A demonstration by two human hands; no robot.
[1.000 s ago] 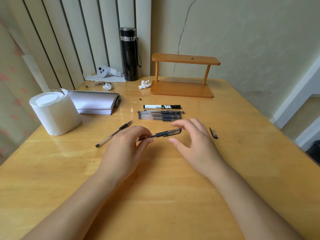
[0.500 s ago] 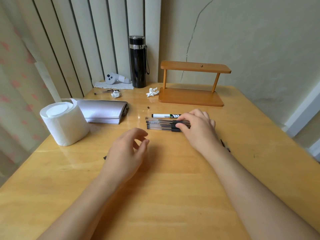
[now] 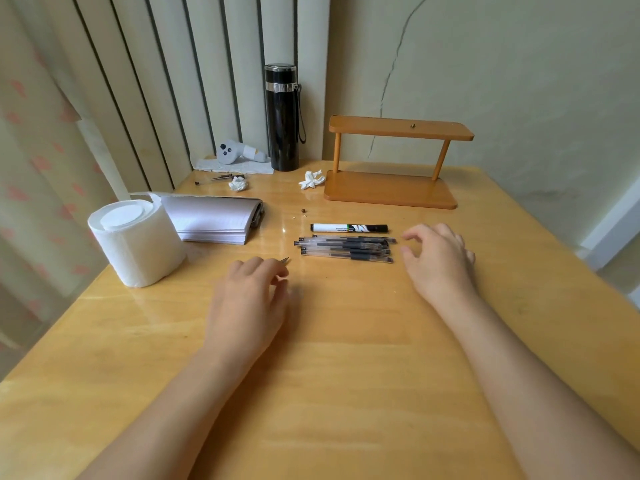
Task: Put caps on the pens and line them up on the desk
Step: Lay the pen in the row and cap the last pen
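Several capped clear pens with black ink [image 3: 346,250] lie side by side in a row at the desk's middle. A white-and-black marker [image 3: 349,227] lies parallel just behind them. My left hand [image 3: 249,299] rests with bent fingers over an uncapped pen. Only the pen's metal tip [image 3: 285,260] shows past the fingertips, and I cannot tell whether the fingers grip it. My right hand [image 3: 440,261] hovers just right of the row, fingers spread, holding nothing. No loose cap is in sight.
A toilet roll [image 3: 135,240] and a stack of paper [image 3: 214,220] sit at the left. At the back stand a black flask [image 3: 282,116] and a wooden shelf [image 3: 391,188], with crumpled tissues [image 3: 311,179] and a white device [image 3: 235,153].
My right hand laid the capped pen into the row, let go and drew back to the right. My left hand moved onto the uncapped pen.
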